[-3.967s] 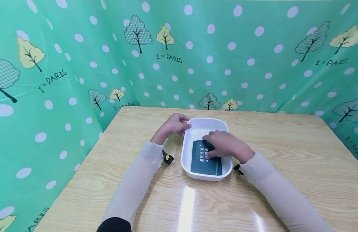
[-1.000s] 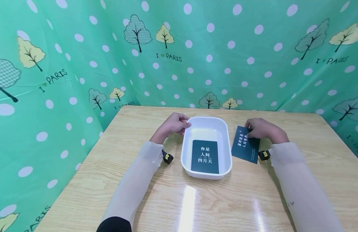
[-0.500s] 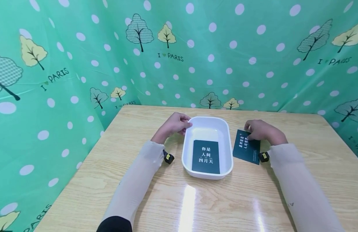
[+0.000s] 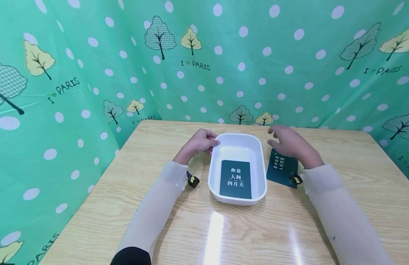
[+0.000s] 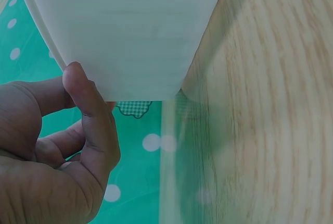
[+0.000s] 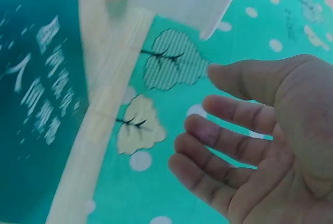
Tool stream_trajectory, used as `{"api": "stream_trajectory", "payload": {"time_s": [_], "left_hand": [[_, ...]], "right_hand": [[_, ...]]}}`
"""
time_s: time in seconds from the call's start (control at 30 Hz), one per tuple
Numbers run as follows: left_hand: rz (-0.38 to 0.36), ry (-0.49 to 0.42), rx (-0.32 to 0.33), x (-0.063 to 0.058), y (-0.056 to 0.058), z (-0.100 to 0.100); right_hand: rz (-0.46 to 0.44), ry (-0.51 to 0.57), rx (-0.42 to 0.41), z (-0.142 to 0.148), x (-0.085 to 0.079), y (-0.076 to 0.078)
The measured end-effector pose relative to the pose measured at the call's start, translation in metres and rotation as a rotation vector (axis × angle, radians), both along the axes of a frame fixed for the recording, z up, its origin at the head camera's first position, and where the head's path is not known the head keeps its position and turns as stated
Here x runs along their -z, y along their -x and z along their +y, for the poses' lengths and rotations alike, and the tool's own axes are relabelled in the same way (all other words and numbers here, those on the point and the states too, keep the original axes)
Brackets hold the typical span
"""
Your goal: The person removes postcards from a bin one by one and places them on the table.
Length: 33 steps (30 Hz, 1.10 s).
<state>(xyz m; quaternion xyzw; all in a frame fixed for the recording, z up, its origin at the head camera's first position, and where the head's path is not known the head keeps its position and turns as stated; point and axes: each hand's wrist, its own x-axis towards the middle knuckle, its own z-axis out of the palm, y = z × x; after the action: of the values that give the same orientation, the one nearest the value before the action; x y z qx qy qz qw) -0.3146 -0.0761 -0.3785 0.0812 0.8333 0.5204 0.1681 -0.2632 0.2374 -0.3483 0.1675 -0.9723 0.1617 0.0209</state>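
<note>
A white plastic basin [image 4: 237, 201] stands on the table, with a dark green card [image 4: 235, 180] bearing white characters lying flat inside. My left hand [image 4: 199, 141] pinches the basin's left rim near its far corner; in the left wrist view the thumb [image 5: 83, 94] lies against the basin's white wall [image 5: 135, 31]. To the right of the basin, a second dark green card [image 4: 280, 171] rests on the wood, partly covered by my right wrist. Above that card hovers my right hand [image 4: 288, 141], its fingers loosely bent and holding nothing, as the right wrist view confirms.
The light wooden table [image 4: 158, 228] reaches back to a green curtain [image 4: 274, 73] printed with trees and white dots. A small black wrist camera [image 4: 192, 180] hangs at the left cuff, another at the right.
Over the last seconds my right hand took the top card from the basin and laid it on the table at the right. Now it has released the card and moved left and up.
</note>
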Motion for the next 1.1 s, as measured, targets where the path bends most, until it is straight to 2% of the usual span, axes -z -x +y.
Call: {"api": "stream_trajectory", "payload": {"time_s": [0.3,0.43,0.6,0.87,1.1], "left_hand": [[-0.001,-0.001,0.003,0.0,0.0,0.001],[-0.004,-0.012,0.007,0.0,0.001,0.001],[-0.007,-0.026,0.009,0.001,0.001,0.0],[-0.013,-0.04,0.003,0.003,0.002,-0.002],[-0.015,-0.045,0.005,0.003,0.002,-0.002]], "right_hand": [[0.165,0.048,-0.112,-0.032,-0.002,-0.01],[0.202,0.054,-0.183,-0.049,0.001,-0.014],[0.126,0.021,-0.249,-0.066,0.005,-0.021],[-0.053,-0.049,-0.276,-0.079,0.013,-0.027],[-0.148,-0.11,-0.315,-0.082,0.017,-0.029]]}}
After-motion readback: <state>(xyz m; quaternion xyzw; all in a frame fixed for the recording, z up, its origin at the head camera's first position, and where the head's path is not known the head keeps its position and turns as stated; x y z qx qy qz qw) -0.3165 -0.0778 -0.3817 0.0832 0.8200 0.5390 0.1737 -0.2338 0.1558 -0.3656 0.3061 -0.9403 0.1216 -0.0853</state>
